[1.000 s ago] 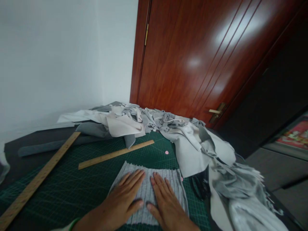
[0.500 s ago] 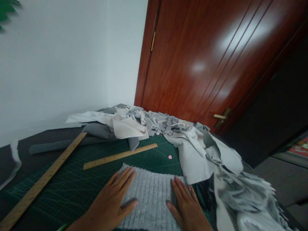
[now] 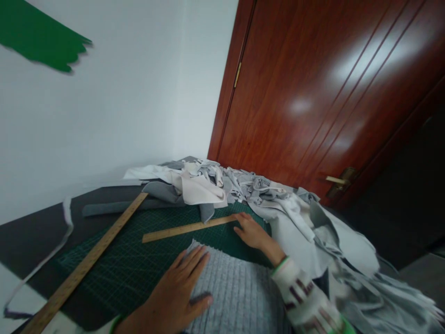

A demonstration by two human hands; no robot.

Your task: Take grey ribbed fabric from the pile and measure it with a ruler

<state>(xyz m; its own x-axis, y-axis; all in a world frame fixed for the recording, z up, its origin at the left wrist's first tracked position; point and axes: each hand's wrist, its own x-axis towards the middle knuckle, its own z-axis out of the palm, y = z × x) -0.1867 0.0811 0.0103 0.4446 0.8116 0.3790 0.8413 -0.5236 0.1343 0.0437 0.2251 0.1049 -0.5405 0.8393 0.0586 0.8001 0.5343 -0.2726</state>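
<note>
Head camera looks down over my two hands on a green cutting mat [image 3: 139, 250] marked with a fine grid. My left hand [image 3: 181, 285] lies flat, palm down and fingers spread, on the near left part of a grey ribbed knit piece [image 3: 232, 292] that is spread on the mat in front of me; the thumb points right across the ribs. My right hand [image 3: 252, 230] is stretched forward past the far edge of the knit, fingers loosely extended, with the fingertips touching the right end of the short wooden ruler [image 3: 189, 228]; it is open and grips nothing that I can see. The cuff on that wrist [image 3: 299, 290] is pale with dark marks and a green edge, and a green band [image 3: 114, 322] shows at my left wrist.

That short ruler lies on the mat just beyond the knit, slanting up toward the right. A long wooden ruler [image 3: 86, 264] runs diagonally along the mat's left side, from the near left corner to the pile at the back. A heap of grey and off-white fabric scraps [image 3: 222, 183] covers the far edge of the table, and continues down the right side as larger pale grey pieces [image 3: 313, 232]. Behind stand a white wall [image 3: 121, 116] and a reddish-brown wooden door [image 3: 330, 93] with a brass handle [image 3: 339, 180]
</note>
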